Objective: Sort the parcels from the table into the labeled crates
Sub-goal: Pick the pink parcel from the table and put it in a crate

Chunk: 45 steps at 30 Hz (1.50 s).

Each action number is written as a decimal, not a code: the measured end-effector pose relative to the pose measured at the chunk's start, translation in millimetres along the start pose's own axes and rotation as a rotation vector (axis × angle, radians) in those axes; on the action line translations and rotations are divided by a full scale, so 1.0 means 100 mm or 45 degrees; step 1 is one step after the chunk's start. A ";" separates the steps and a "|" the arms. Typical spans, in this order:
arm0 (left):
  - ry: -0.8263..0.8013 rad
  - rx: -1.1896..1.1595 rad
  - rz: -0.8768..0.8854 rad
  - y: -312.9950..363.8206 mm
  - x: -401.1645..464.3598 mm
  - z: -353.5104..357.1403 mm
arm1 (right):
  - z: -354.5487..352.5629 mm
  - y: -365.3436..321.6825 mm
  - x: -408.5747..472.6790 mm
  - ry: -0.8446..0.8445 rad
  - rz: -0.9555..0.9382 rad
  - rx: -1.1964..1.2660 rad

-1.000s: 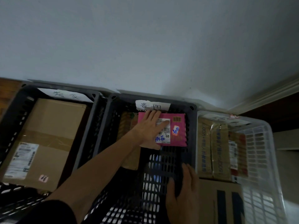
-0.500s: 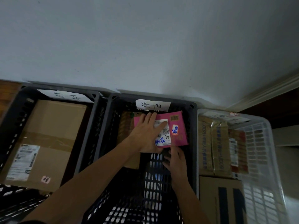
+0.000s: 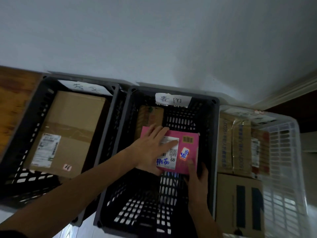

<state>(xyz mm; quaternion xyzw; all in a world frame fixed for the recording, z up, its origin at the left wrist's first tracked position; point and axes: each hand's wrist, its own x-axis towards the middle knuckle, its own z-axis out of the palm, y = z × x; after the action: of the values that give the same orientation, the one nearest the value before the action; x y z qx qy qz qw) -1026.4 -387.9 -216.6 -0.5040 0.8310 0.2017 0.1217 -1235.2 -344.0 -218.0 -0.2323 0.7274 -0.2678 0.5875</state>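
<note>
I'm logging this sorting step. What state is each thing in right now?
Pink parcel: in the middle crate, both hands on it.
Left hand: fingers flat on the parcel.
Right hand: at the parcel's near edge; grip unclear.
Middle crate: labeled, part full.
Left crate: holds a taped box.
White crate: holds several parcels.

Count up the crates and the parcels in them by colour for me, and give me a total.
Dark crates: 2
Clear crates: 1
Pink parcels: 1
Brown parcels: 5
Total: 9, though more may be hidden in the clear crate.
</note>
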 end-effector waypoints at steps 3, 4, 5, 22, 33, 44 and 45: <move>-0.058 0.017 0.047 0.15 -0.19 0.10 | -0.07 0.10 -0.09 -0.089 -0.020 -0.066; -0.081 0.018 0.049 0.20 -0.23 0.15 | -0.09 0.14 -0.10 -0.118 -0.018 -0.084; -0.096 0.017 0.046 0.24 -0.27 0.19 | -0.11 0.16 -0.10 -0.157 -0.009 -0.109; 0.084 -0.159 -0.094 0.15 -0.03 -0.02 | -0.12 -0.28 -0.09 -0.108 -0.326 -0.462; 0.323 -0.440 -0.081 -0.05 0.19 -0.01 | -0.18 -0.69 -0.15 -0.035 -0.755 -1.079; 0.444 -0.460 -0.168 -0.35 0.69 0.01 | -0.28 -0.46 -0.04 0.040 -0.591 -1.069; 0.408 -0.428 -0.162 -0.41 0.70 0.01 | -0.28 -0.41 -0.03 0.042 -0.571 -1.083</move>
<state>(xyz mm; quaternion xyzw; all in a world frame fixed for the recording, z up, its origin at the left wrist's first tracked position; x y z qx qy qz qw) -1022.6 -459.5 -255.0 -0.5940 0.7610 0.2467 -0.0849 -1261.1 -369.5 -184.5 -0.5989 0.7137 -0.0705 0.3564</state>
